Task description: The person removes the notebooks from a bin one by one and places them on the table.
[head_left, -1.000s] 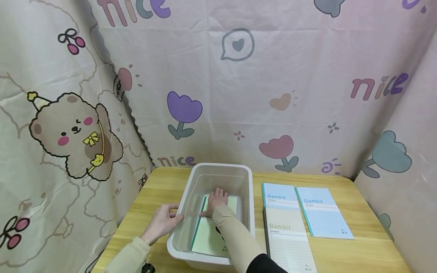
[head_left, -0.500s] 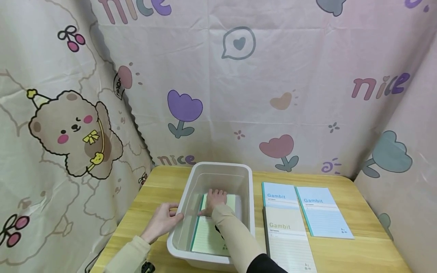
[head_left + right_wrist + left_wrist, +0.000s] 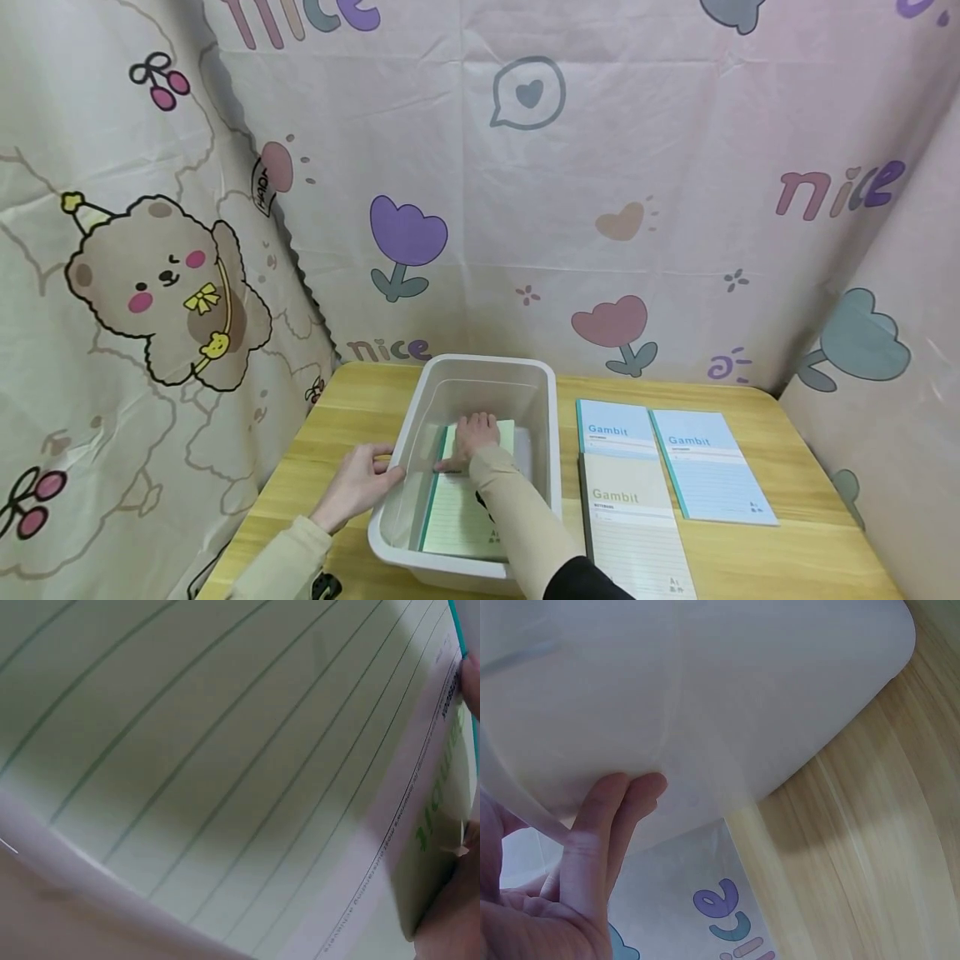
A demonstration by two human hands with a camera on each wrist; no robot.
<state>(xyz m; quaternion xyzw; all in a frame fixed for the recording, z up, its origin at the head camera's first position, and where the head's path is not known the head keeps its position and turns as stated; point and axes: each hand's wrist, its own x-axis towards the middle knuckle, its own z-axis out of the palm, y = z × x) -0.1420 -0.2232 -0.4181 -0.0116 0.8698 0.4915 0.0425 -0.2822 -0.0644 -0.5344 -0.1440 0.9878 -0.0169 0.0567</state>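
A white plastic bin (image 3: 487, 362) stands on the table with a green lined notebook (image 3: 457, 521) lying inside. My left hand (image 3: 356, 487) grips the bin's left rim, thumb over the edge; in the left wrist view its fingers (image 3: 592, 851) press the outer wall. Inside the bin, my right hand (image 3: 476, 437) holds the notebook near its far end. Its thumb (image 3: 471, 686) lies by the teal spine in the right wrist view, and the other fingers are at the far edge. My right forearm hides part of the cover.
Right of the bin, a beige Gambit notebook (image 3: 633, 525) overlaps a blue notebook (image 3: 615, 425). Another blue notebook (image 3: 712, 471) lies farther right. The wooden table (image 3: 817, 500) is backed by a printed cloth (image 3: 517, 208). A dark object (image 3: 326, 586) sits at the front left.
The green notebook has shifted slightly left and toward the bin's far end under my right hand. My left hand has stayed on the rim.
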